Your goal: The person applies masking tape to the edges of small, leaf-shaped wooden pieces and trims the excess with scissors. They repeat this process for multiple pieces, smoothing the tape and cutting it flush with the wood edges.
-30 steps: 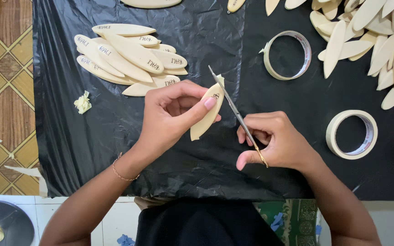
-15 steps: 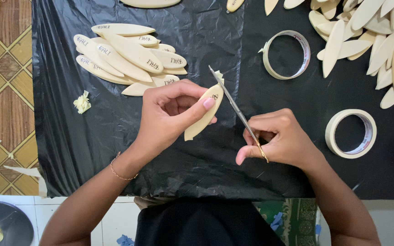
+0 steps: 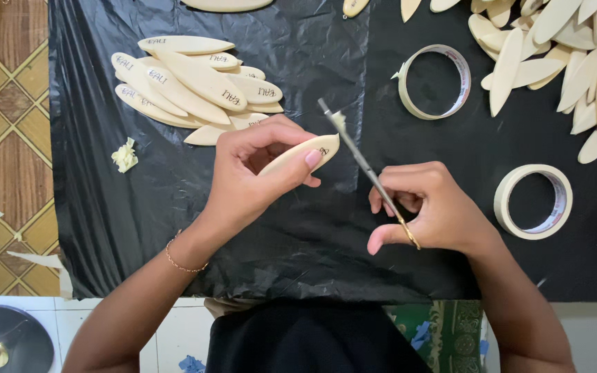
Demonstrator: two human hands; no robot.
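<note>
Left hand (image 3: pixel 253 176) pinches one pale, leaf-shaped wooden slat (image 3: pixel 300 153) between thumb and fingers, held just above the black plastic sheet (image 3: pixel 105 207) on the tabletop. Right hand (image 3: pixel 426 207) is closed round thin metal scissors (image 3: pixel 361 160), blades together, tip beside the slat's end, a scrap of tape on them. By my judgement the work is partway: a small stack of marked slats (image 3: pixel 195 86) lies at upper left; a larger heap of plain slats (image 3: pixel 561 62) waits at upper right, beside two masking-tape rolls (image 3: pixel 533 202).
</note>
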